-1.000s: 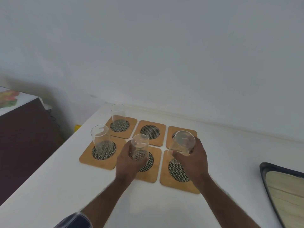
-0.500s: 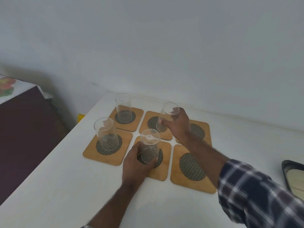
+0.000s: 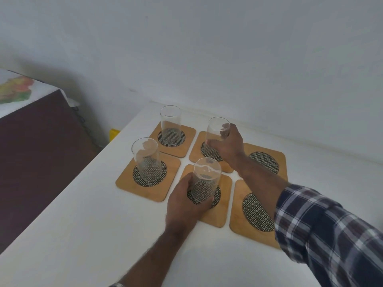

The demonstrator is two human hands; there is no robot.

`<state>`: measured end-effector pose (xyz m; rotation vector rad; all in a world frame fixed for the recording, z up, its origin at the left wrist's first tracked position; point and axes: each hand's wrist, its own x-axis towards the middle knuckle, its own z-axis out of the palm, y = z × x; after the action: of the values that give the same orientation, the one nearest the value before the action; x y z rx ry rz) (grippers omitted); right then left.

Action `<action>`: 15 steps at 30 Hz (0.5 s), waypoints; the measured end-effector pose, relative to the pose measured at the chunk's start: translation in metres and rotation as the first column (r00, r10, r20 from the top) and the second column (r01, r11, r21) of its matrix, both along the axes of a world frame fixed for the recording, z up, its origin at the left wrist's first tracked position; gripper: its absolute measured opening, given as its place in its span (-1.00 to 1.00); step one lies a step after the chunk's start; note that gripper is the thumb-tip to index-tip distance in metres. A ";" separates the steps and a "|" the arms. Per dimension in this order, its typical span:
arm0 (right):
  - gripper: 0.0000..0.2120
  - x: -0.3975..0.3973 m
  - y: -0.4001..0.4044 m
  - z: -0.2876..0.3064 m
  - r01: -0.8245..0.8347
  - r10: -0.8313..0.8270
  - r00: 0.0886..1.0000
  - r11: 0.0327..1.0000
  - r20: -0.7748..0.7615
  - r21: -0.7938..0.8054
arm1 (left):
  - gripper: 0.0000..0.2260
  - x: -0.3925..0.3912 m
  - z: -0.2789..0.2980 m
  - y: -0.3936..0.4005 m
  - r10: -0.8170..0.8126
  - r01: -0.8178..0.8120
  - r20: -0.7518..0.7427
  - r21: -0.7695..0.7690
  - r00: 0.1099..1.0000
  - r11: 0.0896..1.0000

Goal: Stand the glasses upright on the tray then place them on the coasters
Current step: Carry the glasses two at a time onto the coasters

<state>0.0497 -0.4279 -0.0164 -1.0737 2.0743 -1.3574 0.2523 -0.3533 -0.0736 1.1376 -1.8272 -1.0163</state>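
coasters point(image 3: 260, 206): square wood, round mesh | left grip point(image 3: 184, 204) wraps clear glass point(image 3: 204, 179) | right grip point(image 3: 230, 146) wraps second glass point(image 3: 217, 131)

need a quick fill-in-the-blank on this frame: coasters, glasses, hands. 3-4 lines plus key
1. The number of wooden coasters on the white table is ____.
2. The number of glasses standing on or held over coasters is ____.
3. The left hand grips the glass on the near ____ coaster.
4. The right hand holds a glass over the far ____ coaster.

Missing words: six; four; middle; middle
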 end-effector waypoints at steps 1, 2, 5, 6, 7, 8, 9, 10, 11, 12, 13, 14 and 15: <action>-0.31 0.000 -0.001 0.000 0.000 0.000 1.000 1.000 -0.006 0.002 | -0.41 0.000 -0.001 0.000 0.002 -0.002 0.005 0.003 1.000 1.000; -0.31 0.000 -0.001 -0.001 0.001 -0.001 1.000 1.000 -0.008 0.005 | -0.39 0.000 -0.002 0.000 0.003 -0.003 0.008 0.002 1.000 1.000; -0.26 0.001 -0.001 0.001 0.000 0.000 1.000 1.000 -0.004 0.029 | -0.37 0.000 -0.001 0.000 0.001 -0.001 0.011 -0.002 1.000 1.000; -0.22 0.001 0.001 0.002 -0.005 0.004 1.000 0.999 0.015 0.039 | -0.38 0.000 0.000 0.001 0.001 -0.001 0.014 -0.004 1.000 1.000; -0.16 0.001 0.004 0.003 -0.010 0.008 0.999 0.999 0.044 0.049 | -0.40 0.000 0.001 0.001 0.002 -0.002 0.017 -0.006 1.000 1.000; -0.08 0.000 0.009 0.004 -0.013 0.009 0.997 0.998 0.075 0.058 | -0.41 0.000 0.002 0.001 0.004 -0.004 0.021 -0.008 1.000 1.000; 0.00 0.000 0.015 0.005 -0.012 0.005 0.995 0.998 0.105 0.067 | -0.41 0.000 0.003 0.002 0.008 -0.008 0.025 -0.005 1.000 1.000; 0.05 -0.001 0.024 0.007 -0.004 -0.006 0.991 0.997 0.135 0.075 | -0.40 0.000 0.003 0.002 0.013 -0.013 0.027 0.002 1.000 1.000; 0.07 -0.001 0.035 0.008 0.011 -0.024 0.986 0.997 0.164 0.078 | -0.39 0.000 0.003 0.002 0.017 -0.017 0.028 0.012 0.999 1.000; 0.07 -0.002 0.047 0.009 0.032 -0.046 0.982 0.996 0.185 0.078 | -0.36 0.000 0.003 0.003 0.021 -0.021 0.028 0.025 0.999 0.999; 0.05 -0.002 0.061 0.009 0.055 -0.069 0.978 0.996 0.195 0.076 | -0.33 -0.001 0.004 0.003 0.024 -0.025 0.024 0.039 0.999 0.999; 0.02 -0.002 0.076 0.010 0.080 -0.092 0.977 0.994 0.191 0.071 | -0.32 0.000 0.005 0.004 0.026 -0.026 0.018 0.050 1.000 0.998; -0.01 -0.003 0.092 0.010 0.112 -0.121 0.977 0.992 0.175 0.062 | -0.31 0.000 0.008 0.005 0.025 -0.026 0.015 0.052 1.000 0.998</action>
<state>0.0472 -0.3358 -0.0060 -0.7891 2.0543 -1.3928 0.2528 -0.3481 -0.0656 1.1993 -1.8025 -1.0490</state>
